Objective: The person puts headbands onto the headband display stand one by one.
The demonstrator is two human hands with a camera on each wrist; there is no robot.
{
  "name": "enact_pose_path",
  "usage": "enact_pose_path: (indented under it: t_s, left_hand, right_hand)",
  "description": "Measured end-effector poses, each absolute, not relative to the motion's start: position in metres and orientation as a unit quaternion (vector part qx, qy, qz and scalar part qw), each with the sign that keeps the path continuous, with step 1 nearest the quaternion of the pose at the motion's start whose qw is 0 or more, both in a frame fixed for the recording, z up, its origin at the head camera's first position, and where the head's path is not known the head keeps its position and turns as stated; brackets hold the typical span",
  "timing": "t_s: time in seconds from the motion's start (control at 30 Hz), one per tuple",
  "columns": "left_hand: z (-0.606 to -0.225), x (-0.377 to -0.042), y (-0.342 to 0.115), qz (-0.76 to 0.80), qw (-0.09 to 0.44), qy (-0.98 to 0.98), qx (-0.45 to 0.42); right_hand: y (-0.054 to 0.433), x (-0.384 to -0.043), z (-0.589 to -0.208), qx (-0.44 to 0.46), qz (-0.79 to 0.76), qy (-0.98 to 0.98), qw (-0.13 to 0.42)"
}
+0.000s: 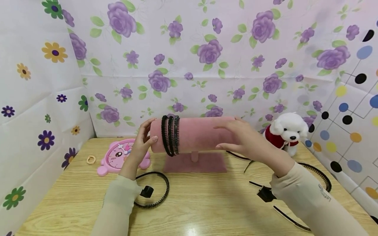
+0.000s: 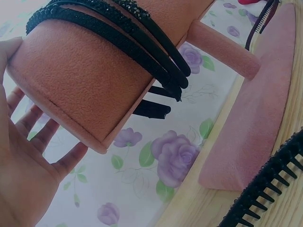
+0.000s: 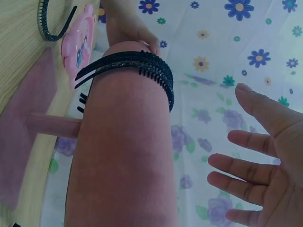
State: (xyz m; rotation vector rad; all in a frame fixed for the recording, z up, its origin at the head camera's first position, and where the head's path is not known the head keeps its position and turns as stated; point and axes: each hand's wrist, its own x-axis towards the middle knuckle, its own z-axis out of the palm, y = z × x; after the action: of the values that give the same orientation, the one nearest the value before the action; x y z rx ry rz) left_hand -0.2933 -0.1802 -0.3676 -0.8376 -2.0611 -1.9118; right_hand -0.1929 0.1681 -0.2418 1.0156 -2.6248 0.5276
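A pink velvety headband stand (image 1: 203,134) has a horizontal padded roll on a short post above a flat base (image 1: 180,165). Side by side, three black toothed headbands (image 1: 171,136) sit over the roll's left part, sparkly in the left wrist view. My left hand (image 1: 140,146) grips the roll's left end, thumb on the near side and fingers round behind. Close to the roll's right part is my right hand (image 1: 240,136); the right wrist view shows its fingers (image 3: 241,165) spread, apart from the roll and holding nothing.
Another black headband (image 1: 167,190) lies on the table before the stand, and more (image 1: 323,175) lie at the right. A pink clock (image 1: 113,159) and a small tan ring (image 1: 91,160) are at the left. A white plush dog (image 1: 290,126) sits back right.
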Motion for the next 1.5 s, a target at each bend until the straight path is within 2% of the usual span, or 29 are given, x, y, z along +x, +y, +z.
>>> enact_pose_path:
  t_s: [0.33,0.8,1.5]
  left_hand:
    - [-0.366,-0.292,-0.179,-0.647,0.105,-0.7,-0.284]
    - [-0.368,-0.292,-0.179,-0.655,0.097,-0.695,-0.279]
    - [-0.367,-0.292,-0.179,-0.657,0.098,-0.692,-0.282]
  right_hand:
    - [0.198,-0.183,-0.256,0.304,0.202,-0.921,0.14]
    - [0.244,-0.187,-0.289,0.278,0.197,-0.922,0.182]
    - [0.302,-0.203,-0.338,0.186,0.204,-0.955,0.111]
